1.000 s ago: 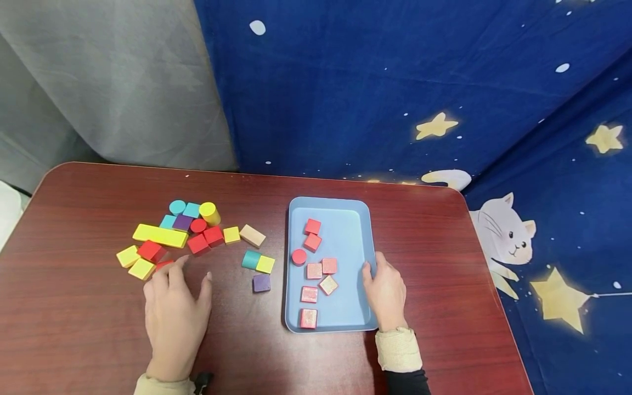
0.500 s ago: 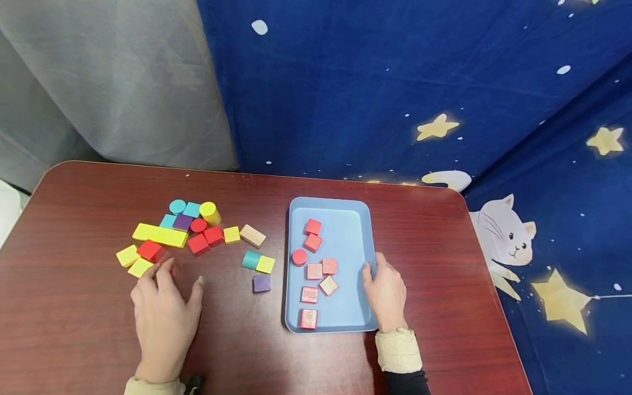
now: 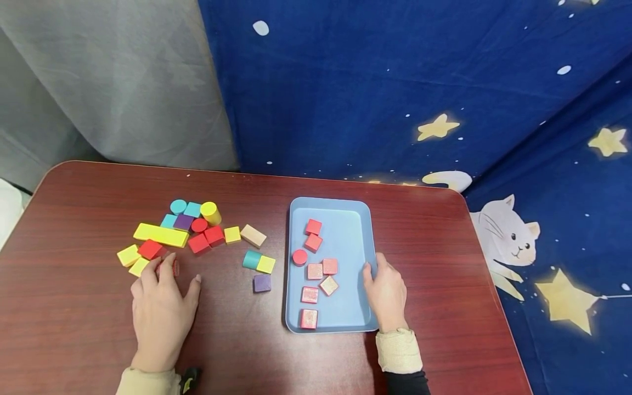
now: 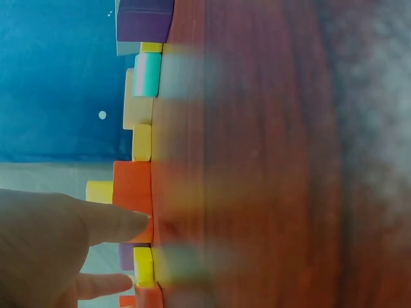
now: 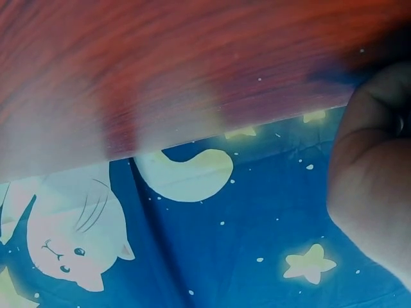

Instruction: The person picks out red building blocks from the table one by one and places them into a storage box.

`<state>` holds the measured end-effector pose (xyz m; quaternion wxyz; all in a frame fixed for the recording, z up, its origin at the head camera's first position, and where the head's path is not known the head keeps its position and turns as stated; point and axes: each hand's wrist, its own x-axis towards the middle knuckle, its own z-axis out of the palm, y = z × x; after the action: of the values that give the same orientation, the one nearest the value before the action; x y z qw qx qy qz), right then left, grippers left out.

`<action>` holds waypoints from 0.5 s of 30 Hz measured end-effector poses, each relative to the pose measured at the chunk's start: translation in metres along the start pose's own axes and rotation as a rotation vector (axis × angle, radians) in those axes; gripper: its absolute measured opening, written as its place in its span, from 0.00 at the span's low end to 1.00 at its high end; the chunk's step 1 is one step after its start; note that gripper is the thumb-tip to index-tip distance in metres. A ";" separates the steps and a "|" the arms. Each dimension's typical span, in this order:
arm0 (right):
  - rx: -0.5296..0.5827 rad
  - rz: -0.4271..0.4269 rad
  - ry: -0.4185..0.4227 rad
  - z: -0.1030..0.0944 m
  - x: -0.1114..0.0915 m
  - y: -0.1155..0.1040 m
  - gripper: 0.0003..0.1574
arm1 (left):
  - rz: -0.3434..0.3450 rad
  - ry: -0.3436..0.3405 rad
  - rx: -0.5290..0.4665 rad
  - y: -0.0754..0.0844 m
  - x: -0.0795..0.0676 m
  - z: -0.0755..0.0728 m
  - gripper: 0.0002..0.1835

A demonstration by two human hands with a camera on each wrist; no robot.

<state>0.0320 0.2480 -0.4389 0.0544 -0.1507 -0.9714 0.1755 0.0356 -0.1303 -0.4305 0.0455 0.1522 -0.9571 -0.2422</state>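
Observation:
My left hand [image 3: 162, 318] is over the near edge of the block group, its fingers reaching over a red block [image 3: 176, 267] that they partly hide. The thumb stands apart to the right of that block. Close by lie another red block [image 3: 150, 249] and a yellow block [image 3: 129, 255]. In the left wrist view, the thumb [image 4: 122, 224] and a finger [image 4: 103, 284] are spread. My right hand [image 3: 387, 291] grips the right rim of a blue tray [image 3: 353, 307], thumb on the inner side. Several red blocks, a red round piece [image 3: 299, 257] and a pale-faced block [image 3: 328, 285] lie inside.
Behind the left hand are a long yellow block [image 3: 161, 235], a yellow cylinder [image 3: 210, 213] and a purple block [image 3: 184, 221]. Between group and tray lie a plain wooden block [image 3: 254, 236], a teal cylinder [image 3: 252, 259] and a purple cube [image 3: 262, 283]. A blue curtain [image 3: 321, 93] hangs behind the table.
My left hand has shifted a little left and its fingers now reach over the near red block, which shows to the right of the fingertips. The right hand stays at the tray rim.

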 end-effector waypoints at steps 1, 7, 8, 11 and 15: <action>0.001 0.000 0.000 0.000 0.000 0.000 0.14 | 0.007 -0.002 0.007 0.000 0.001 0.000 0.39; -0.001 0.001 0.001 -0.001 0.000 0.000 0.13 | 0.042 -0.004 0.033 -0.001 0.006 0.001 0.36; -0.001 0.002 0.001 -0.001 0.000 0.000 0.13 | 0.041 -0.004 0.031 -0.001 0.007 0.002 0.36; -0.001 0.002 0.002 -0.001 0.000 0.000 0.13 | 0.037 -0.001 0.018 0.000 0.008 0.002 0.32; 0.000 0.000 0.001 -0.001 0.000 0.000 0.13 | 0.050 0.022 0.001 0.001 0.009 0.001 0.26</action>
<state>0.0318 0.2480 -0.4377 0.0547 -0.1506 -0.9713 0.1756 0.0267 -0.1316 -0.4307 0.0620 0.1308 -0.9603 -0.2386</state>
